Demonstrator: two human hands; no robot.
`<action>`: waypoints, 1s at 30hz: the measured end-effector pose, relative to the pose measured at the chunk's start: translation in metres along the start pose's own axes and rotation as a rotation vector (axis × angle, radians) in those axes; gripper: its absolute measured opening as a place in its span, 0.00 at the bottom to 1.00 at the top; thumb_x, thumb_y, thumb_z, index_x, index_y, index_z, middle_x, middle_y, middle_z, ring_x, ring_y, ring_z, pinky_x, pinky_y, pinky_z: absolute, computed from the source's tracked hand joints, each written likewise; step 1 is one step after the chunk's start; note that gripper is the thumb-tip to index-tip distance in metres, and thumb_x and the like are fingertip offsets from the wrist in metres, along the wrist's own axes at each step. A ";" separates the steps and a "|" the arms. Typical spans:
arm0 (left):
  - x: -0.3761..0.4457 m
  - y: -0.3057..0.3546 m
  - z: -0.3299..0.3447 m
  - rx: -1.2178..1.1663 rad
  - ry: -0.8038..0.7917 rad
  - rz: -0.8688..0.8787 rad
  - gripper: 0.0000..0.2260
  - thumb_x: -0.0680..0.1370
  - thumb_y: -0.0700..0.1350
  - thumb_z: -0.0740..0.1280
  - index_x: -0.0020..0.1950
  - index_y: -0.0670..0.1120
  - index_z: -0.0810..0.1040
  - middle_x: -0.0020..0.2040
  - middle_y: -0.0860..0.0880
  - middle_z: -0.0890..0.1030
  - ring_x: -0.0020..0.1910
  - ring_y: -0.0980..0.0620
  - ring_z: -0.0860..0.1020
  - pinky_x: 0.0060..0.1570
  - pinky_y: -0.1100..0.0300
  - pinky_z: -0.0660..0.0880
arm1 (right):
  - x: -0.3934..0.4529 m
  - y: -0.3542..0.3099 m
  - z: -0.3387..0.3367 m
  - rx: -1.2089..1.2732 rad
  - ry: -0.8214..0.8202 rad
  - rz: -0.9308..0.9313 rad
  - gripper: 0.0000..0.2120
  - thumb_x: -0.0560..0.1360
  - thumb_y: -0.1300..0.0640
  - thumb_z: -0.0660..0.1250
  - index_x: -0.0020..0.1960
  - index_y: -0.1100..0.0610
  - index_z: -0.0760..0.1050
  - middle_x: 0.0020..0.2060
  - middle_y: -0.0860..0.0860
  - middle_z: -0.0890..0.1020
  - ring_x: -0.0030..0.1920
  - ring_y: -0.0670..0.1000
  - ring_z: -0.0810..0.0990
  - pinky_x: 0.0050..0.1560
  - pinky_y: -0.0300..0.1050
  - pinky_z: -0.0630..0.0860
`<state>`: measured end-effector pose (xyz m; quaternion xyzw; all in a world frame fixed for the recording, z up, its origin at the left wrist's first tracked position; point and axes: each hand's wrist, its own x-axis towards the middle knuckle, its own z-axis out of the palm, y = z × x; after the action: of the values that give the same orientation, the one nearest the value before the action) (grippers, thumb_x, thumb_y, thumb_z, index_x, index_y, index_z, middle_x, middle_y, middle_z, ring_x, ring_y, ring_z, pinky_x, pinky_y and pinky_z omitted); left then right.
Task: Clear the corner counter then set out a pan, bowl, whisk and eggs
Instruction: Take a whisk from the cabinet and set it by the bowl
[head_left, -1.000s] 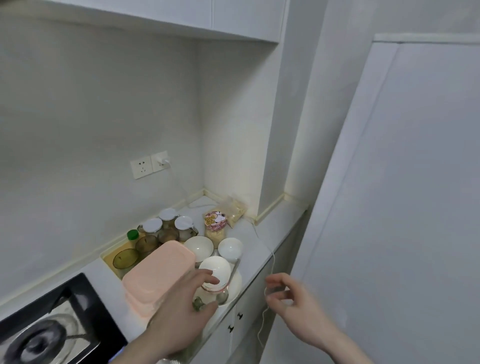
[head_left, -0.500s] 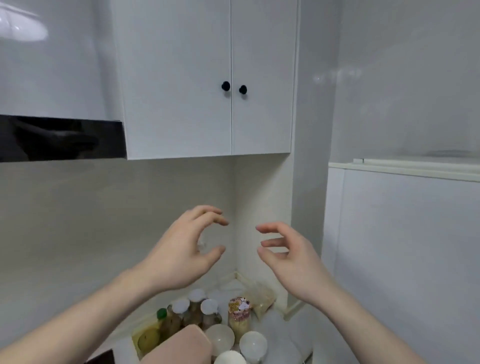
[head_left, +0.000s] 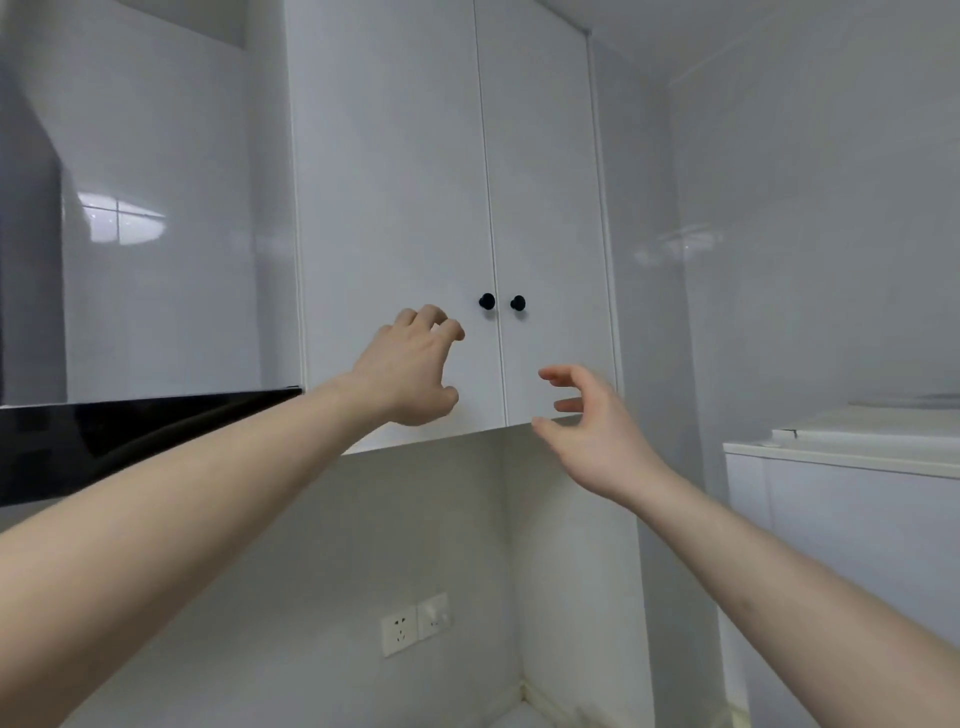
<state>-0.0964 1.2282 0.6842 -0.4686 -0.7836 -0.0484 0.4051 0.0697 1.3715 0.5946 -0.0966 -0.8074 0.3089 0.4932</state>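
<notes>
White wall cupboard (head_left: 447, 208), black range hood (head_left: 104, 441), glossy walls (head_left: 805, 234).

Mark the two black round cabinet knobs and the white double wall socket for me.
Left black round cabinet knob (head_left: 487, 301): head view, on the knob's face.
Right black round cabinet knob (head_left: 518, 303): head view, on the knob's face.
White double wall socket (head_left: 414, 623): head view, where its two plates meet.

Both cupboard doors (head_left: 395, 218) are closed; open air lies below them, with the hood (head_left: 130, 436) jutting left.
</notes>
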 end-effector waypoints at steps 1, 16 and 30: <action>0.011 -0.003 0.001 0.006 0.000 -0.011 0.29 0.75 0.51 0.66 0.75 0.49 0.64 0.73 0.48 0.65 0.69 0.44 0.66 0.65 0.50 0.70 | 0.006 -0.002 0.001 -0.002 0.015 0.002 0.22 0.77 0.56 0.68 0.70 0.46 0.69 0.66 0.42 0.70 0.62 0.44 0.75 0.54 0.43 0.77; 0.119 0.013 0.050 0.066 -0.065 -0.143 0.33 0.71 0.47 0.66 0.75 0.47 0.58 0.64 0.46 0.68 0.63 0.43 0.67 0.56 0.51 0.71 | 0.049 0.020 -0.007 0.241 0.196 0.032 0.23 0.76 0.56 0.69 0.68 0.42 0.69 0.64 0.38 0.72 0.60 0.41 0.75 0.53 0.39 0.74; 0.163 0.054 0.054 -0.173 0.077 -0.377 0.18 0.72 0.46 0.66 0.61 0.47 0.68 0.58 0.50 0.72 0.59 0.46 0.68 0.49 0.54 0.71 | 0.050 0.051 -0.021 0.570 0.180 0.041 0.21 0.77 0.58 0.68 0.66 0.41 0.70 0.65 0.37 0.73 0.63 0.40 0.75 0.44 0.29 0.70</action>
<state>-0.1246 1.3959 0.7433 -0.3445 -0.8343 -0.2082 0.3767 0.0553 1.4433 0.6085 0.0022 -0.6391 0.5232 0.5637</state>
